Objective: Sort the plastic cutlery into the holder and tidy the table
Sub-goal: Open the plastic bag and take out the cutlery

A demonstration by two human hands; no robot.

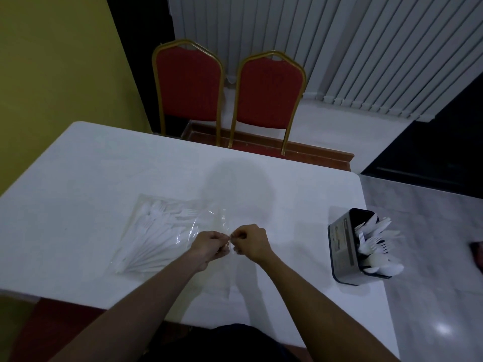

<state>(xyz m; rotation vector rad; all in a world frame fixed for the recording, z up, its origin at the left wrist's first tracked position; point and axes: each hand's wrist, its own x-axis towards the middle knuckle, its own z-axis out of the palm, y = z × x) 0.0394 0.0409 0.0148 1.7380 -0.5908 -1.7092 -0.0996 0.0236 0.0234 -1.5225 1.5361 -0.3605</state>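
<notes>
Head view: looks down over a white table (104, 165), with both forearms reaching in from the near edge.
Wall: yellow (52, 74), at the far left.
Bag: clear plastic (183, 228), lying flat on the left half of the table, with its right end lifted toward the hands.
Forks in bag: a bundle of white plastic forks (154, 239) inside, handles toward the near left, prongs toward the far side.
Left hand: (209, 246) fingers curled, thumb and fingertips pinching the clear film at the right end of the bag, just above the table's middle.
Right hand: (252, 242) fingers curled in the same way, pinching the same film just beside the left hand; the two hands almost touch.
Chairs: two red padded chairs with gold frames, one (190, 84) left of the other (269, 92), pushed in at the far side of the table.
Holder: dark box (342, 246) standing near the right edge of the table, well apart from the hands.
Cutlery in holder: white plastic forks and spoons (376, 244) standing in it, heads up.
Writing: a label on the holder's left side, too blurred to read.
Blinds: pale vertical slats (366, 48) at the far right.
Floor: grey glossy tiles (431, 257) right of the table.
</notes>
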